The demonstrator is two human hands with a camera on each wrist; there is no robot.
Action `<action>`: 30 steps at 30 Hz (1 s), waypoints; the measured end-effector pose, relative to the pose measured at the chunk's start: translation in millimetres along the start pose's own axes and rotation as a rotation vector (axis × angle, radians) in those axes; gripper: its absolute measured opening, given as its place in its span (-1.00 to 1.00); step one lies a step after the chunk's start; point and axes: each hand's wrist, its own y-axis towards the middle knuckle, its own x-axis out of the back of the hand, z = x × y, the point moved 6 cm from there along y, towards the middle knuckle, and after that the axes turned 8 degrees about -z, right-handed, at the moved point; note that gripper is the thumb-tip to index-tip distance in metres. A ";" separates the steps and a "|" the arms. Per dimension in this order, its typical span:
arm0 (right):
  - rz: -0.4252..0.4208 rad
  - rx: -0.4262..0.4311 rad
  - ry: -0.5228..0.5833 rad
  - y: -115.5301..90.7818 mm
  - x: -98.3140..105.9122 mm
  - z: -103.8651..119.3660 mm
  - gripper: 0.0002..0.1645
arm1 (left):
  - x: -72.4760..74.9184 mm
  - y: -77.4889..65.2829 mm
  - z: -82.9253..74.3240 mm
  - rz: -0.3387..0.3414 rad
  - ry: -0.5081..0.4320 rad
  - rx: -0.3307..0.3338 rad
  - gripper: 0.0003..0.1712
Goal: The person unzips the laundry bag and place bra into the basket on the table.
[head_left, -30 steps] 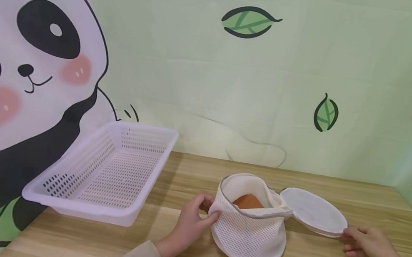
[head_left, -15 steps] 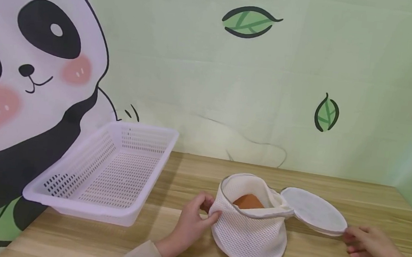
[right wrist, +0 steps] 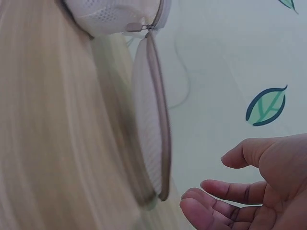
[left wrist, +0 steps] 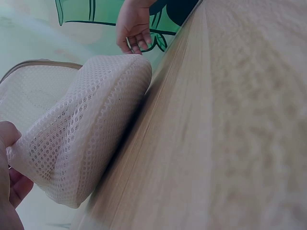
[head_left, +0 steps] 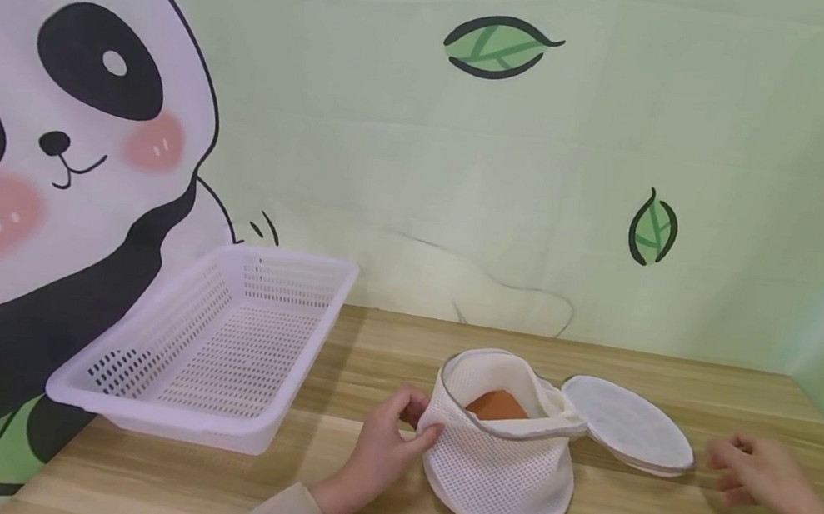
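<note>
A white mesh laundry bag (head_left: 497,480) stands on the table with its zipped top unfastened. Its round lid (head_left: 628,422) is folded out to the right, and a zipper pull (right wrist: 134,27) hangs near the hinge in the right wrist view. Inside the bag lies something orange-brown (head_left: 497,405), mostly hidden by the mesh wall. My left hand (head_left: 393,439) pinches the bag's left side near the rim between thumb and fingers. Just right of the lid's outer edge, my right hand (head_left: 759,473) is held in the air, fingers loosely bent and holding nothing.
A white perforated plastic basket (head_left: 261,434) rests on the wooden table (head_left: 365,344) to the left of the bag. Behind the table hangs a pale green backdrop (head_left: 366,118) printed with a panda and leaves.
My right hand has let go of the lid's edge and drawn slightly to the right and up. The lid stays folded out; my left hand keeps its hold on the bag.
</note>
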 end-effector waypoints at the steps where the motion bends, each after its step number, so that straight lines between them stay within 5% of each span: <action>1: -0.007 0.009 -0.006 -0.1 1.0 2.3 -0.54 | 0.1 -0.1 -0.2 0.001 0.000 0.000 -0.75; 30: -0.078 0.189 -0.009 -17.6 -6.5 69.9 -0.42 | 1.0 0.3 -2.8 0.006 0.003 0.011 -0.76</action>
